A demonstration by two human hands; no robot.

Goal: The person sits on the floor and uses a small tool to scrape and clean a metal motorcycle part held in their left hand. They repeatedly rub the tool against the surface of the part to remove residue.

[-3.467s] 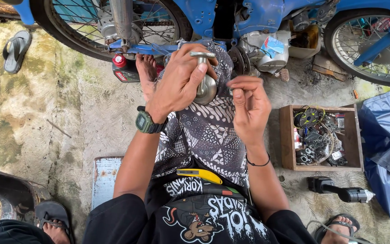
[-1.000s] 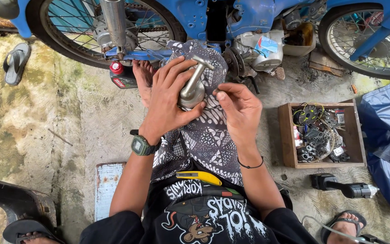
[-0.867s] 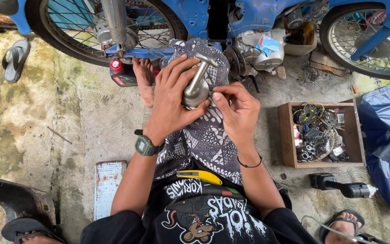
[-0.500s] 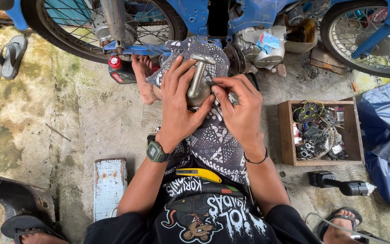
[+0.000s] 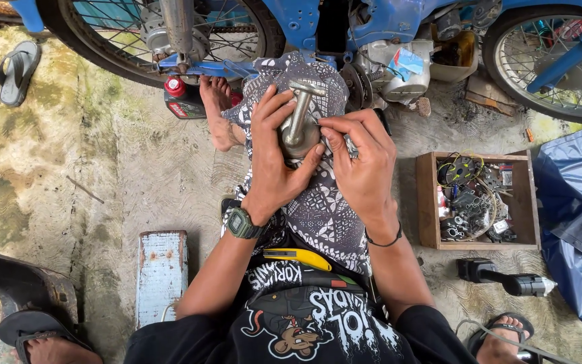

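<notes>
**Inspection: metal part held over the lap, beside a blue motorbike**

We find a rough concrete floor [image 5: 102, 175], stained green and yellow, with a blue motorbike [image 5: 385, 20] standing across the top of the view.

The left hand [image 5: 274, 165] is wrapped around a grey metal part [image 5: 299, 125]: a round body with a short stem rising to a flat crosspiece. Its fingers lie curled over the far side and the thumb [image 5: 308, 168] presses up under the body, so the hold is firm. The right hand [image 5: 365, 162] sits just beside it, fingertips [image 5: 328, 127] pinched together against the body's right flank. Whether they grip a small piece there or merely press on the metal, we cannot tell; the spot is hidden by the fingers themselves.

The part is held raised over the person's patterned-cloth lap [image 5: 318, 209], between both hands. Directly beyond the fingers lies the motorbike's engine area; to the far left of them a bare foot [image 5: 217, 111] rests by a dark bottle with a red cap [image 5: 178, 98]. To the right of the right hand stands a wooden box [image 5: 476, 199] of wires and small parts, with a black power tool [image 5: 506, 280] below it and a blue tarpaulin [image 5: 577, 222] beyond. Nearer the body, a yellow-handled tool [image 5: 298, 256] is tucked at the waist.

Our judgement on progress: the part is off the bike and under hand work. Nothing shows it finished, and it is not yet refitted.
</notes>
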